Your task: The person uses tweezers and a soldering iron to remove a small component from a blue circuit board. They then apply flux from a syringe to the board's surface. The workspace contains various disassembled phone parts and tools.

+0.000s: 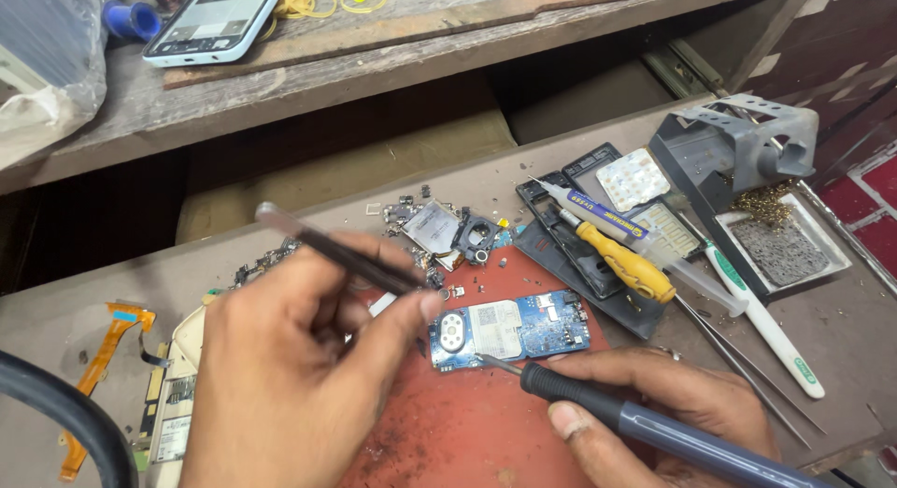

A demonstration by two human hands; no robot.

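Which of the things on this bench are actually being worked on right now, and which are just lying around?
In use:
- left hand holding tweezers
- right hand holding soldering iron, tip at the blue circuit board
- red mat under the board

Lying about:
- yellow-handled screwdriver
- white-and-green tool
- grey iron stand
- syringe
- orange flex cable
- phone on the shelf

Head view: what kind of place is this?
Most likely a phone repair bench. A bare blue circuit board lies on a red mat; the right hand holds a soldering iron to it, the left hand holds tweezers. A soldering iron stand and loose phone parts surround them.
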